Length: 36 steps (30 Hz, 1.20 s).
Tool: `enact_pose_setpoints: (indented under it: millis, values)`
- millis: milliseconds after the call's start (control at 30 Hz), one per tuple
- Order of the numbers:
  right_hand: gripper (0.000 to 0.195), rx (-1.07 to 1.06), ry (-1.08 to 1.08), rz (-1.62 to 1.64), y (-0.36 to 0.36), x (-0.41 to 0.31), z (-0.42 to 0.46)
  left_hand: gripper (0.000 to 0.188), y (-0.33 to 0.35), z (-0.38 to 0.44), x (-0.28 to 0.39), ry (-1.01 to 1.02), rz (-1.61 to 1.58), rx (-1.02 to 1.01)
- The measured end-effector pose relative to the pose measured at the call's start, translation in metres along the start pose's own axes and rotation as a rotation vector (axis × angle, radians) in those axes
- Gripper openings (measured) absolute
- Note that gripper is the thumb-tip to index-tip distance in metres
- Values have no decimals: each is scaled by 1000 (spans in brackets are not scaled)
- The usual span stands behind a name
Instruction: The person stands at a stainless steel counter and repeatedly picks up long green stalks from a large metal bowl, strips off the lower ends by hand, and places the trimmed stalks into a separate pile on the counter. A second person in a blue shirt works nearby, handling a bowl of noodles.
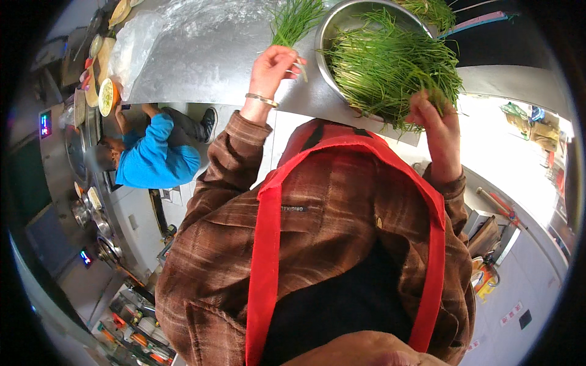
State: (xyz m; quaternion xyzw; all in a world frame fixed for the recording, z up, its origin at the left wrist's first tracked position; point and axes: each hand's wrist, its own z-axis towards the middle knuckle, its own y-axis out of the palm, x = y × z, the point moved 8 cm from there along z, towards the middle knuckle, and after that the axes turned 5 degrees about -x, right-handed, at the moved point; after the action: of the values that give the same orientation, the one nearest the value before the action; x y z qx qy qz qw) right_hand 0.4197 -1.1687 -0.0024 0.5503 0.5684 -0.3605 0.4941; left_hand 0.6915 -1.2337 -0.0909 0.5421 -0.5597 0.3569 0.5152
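My left hand point(274, 68) grips a small bunch of thin green chives point(295, 23) by its lower ends, over the steel worktop. One pale, limp strand hangs from the fingers. A round stainless steel bowl point(322, 50) stands to the right of that hand, heaped with long chives point(380, 64) whose whitish ends point mostly left and towards me. At the heap's near right side, my right hand point(435, 116) pinches some blades between thumb and fingers. Those blades are blurred, and part of the fingers is hidden among them.
More greens point(432, 16) lie behind the bowl. A clear plastic bag point(135, 50) rests on the worktop point(197, 68) at left, near a bowl of chopped food point(108, 97) and a wooden board point(104, 59). A person in a blue top point(158, 153) is low beside the left counter.
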Motion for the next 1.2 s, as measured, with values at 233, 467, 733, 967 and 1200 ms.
enact_pose_setpoints:
  millis: [233,467,733,967,1200]
  values:
    - [12,224,-63,-63,-33,-27,-23,16,-86,59,-43,22,432,154]
    - [16,416,-134,-113,-57,-39,-45,21,-90,107,-52,-50,1179,182]
    - [16,445,-96,-75,-63,-28,-51,23,-92,108,-93,29,1281,159]
    - [14,441,-37,-198,-62,-29,-53,23,-94,101,-90,134,1199,205]
    - [10,467,-1,-302,-70,-34,-63,19,-61,86,-55,278,1054,134]
